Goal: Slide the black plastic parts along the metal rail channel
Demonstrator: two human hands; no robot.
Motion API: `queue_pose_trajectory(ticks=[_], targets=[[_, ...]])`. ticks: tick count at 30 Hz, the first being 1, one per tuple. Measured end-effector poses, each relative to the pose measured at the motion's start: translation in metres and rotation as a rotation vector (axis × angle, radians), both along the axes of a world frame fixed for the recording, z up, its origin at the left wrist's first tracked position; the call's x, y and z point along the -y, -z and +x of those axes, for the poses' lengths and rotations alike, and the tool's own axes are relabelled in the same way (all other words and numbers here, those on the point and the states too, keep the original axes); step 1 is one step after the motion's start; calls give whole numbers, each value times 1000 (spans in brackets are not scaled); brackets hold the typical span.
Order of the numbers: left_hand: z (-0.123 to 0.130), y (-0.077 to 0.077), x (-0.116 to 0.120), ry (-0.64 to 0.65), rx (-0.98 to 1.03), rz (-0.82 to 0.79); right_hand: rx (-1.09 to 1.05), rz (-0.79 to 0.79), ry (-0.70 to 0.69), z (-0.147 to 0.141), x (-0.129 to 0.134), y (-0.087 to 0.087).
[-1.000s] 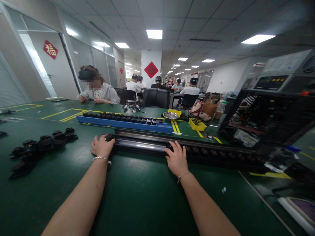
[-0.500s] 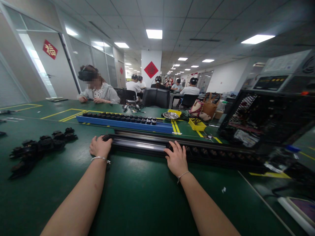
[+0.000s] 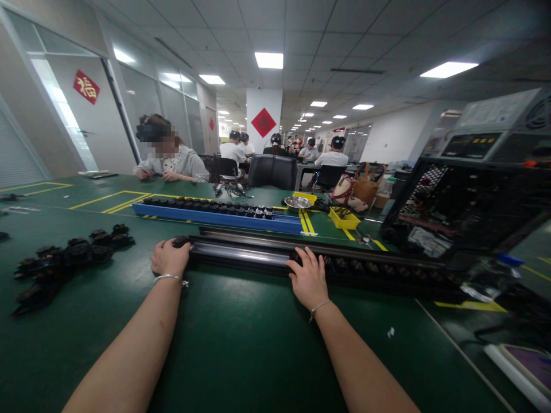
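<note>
A long black rail (image 3: 241, 252) with a shiny metal inner face lies across the table in front of me. At its left end, my left hand (image 3: 170, 257) is closed around a small black part (image 3: 181, 241), apparently just off the rail's tip. Farther right, my right hand (image 3: 310, 278) curls over the rail, thumb and fingers on another small black part (image 3: 296, 256); its fingers partly hide that part. Several similar black parts (image 3: 370, 266) sit in a row inside the rail to the right of this hand.
Loose black parts (image 3: 80, 251) lie in a cluster at left. Behind the rail stands a blue tray (image 3: 215, 219) with rows of black parts, a metal dish (image 3: 298, 202) and a yellow bin (image 3: 344, 218). An open computer case (image 3: 477, 212) stands at right. A co-worker (image 3: 185, 163) sits across the table.
My left hand has shifted slightly left with the small black part, away from the rail's end. My right hand has stayed in place.
</note>
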State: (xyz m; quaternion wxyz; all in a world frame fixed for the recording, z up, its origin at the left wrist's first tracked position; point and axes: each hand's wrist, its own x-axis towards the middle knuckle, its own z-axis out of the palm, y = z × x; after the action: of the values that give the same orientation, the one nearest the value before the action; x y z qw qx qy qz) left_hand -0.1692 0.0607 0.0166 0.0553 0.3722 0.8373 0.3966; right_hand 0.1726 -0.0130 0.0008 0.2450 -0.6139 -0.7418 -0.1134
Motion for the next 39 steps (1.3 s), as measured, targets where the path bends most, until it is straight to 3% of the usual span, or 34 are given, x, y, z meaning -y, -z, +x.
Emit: queue_pose_trajectory(ticks=[20,39], targets=[[-21,1,-7,-1,-37,-65,3,-5,7,0,1,-1],[-48,-9,-11,150,-131,-157,8,5,-10,1,1,0]])
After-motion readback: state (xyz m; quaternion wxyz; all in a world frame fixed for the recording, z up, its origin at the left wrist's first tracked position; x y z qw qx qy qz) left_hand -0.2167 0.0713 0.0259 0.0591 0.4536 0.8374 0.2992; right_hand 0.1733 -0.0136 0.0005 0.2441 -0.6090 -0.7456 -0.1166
